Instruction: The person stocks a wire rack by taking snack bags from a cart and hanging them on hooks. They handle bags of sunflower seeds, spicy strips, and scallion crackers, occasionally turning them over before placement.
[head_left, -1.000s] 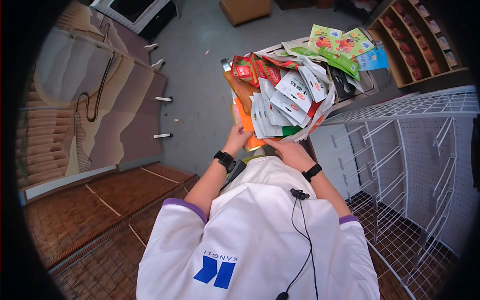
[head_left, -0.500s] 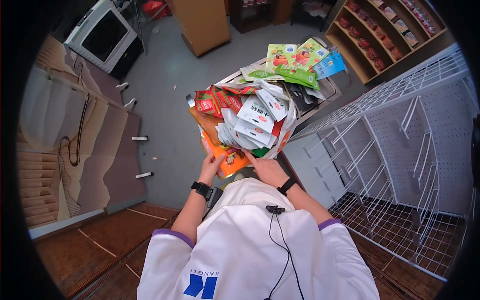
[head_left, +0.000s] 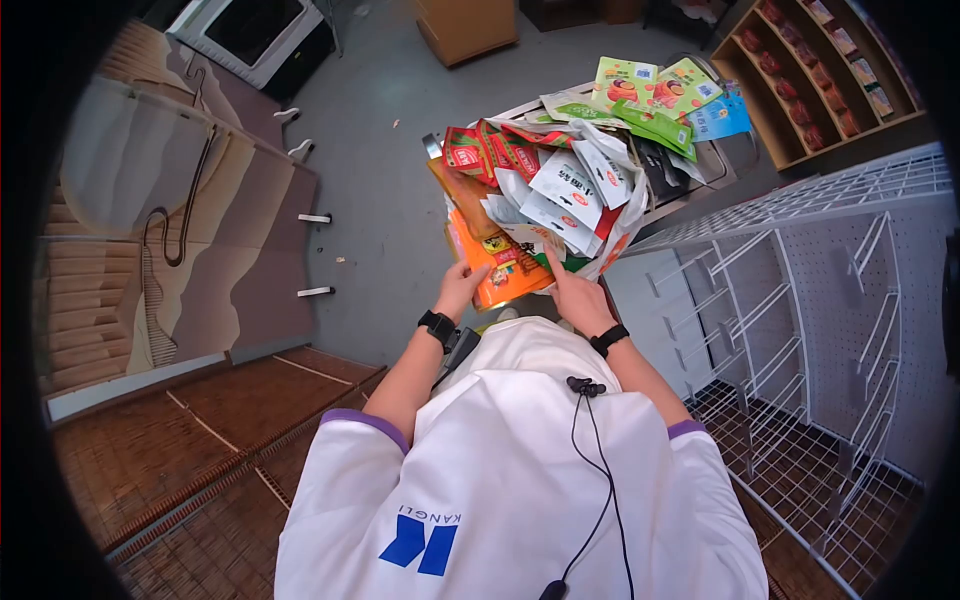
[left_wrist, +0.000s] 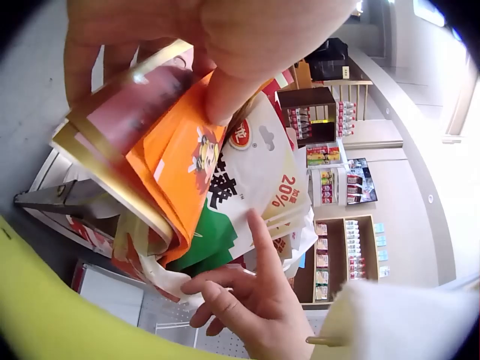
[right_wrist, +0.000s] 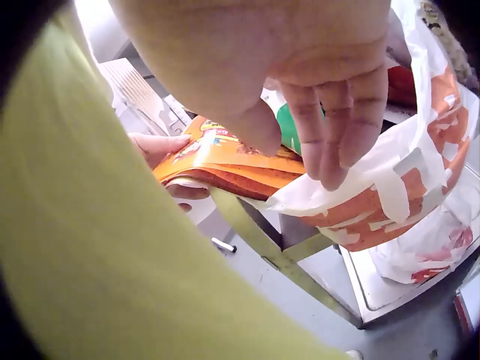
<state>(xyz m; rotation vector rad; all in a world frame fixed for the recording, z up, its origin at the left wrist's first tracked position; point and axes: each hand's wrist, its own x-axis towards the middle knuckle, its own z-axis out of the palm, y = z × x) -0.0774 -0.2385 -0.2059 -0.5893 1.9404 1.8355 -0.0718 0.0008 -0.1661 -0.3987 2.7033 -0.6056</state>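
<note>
Left hand (head_left: 462, 290): grips orange packet (head_left: 500, 268), 7 o'clock of bag (head_left: 632, 208).
Right hand (head_left: 580, 298): loose, fingertips touching bag.
Progress: packet partly out; others left inside.

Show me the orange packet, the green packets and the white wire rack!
orange packet (head_left: 505, 268), head view, its printed front.
green packets (head_left: 625, 85), head view, front of the left one.
white wire rack (head_left: 840, 205), head view, its top grid shelf.
</note>
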